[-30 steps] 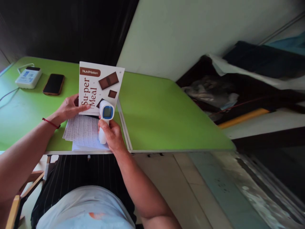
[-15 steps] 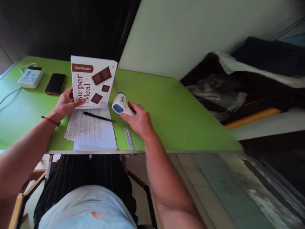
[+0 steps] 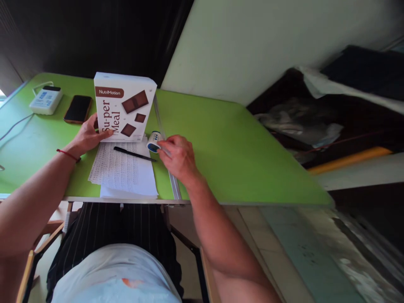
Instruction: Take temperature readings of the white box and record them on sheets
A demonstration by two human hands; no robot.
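My left hand [image 3: 91,134] is closed on the lower left edge of a white box [image 3: 126,111] with brown chocolate pieces printed on it, its thumb across the front. The box stands upright at the top of some printed paper sheets [image 3: 126,181]. To its right, my right hand [image 3: 179,158] grips the handle of a white and blue infrared thermometer [image 3: 154,139], low over the table. Whether the thermometer touches the tabletop I cannot tell. A black pen [image 3: 134,154] lies across the sheets, its tip near the thermometer.
A phone [image 3: 78,109] lies left of the box, beside a white device [image 3: 46,100] with a cable. The green table [image 3: 240,155] has a metal seam [image 3: 174,185] near my right hand. A cluttered shelf [image 3: 303,126] stands beyond the table's right edge.
My right hand has lowered and tilted the thermometer, turning its screen down out of clear view. The left hand stays on the box. The whole view has shifted slightly.
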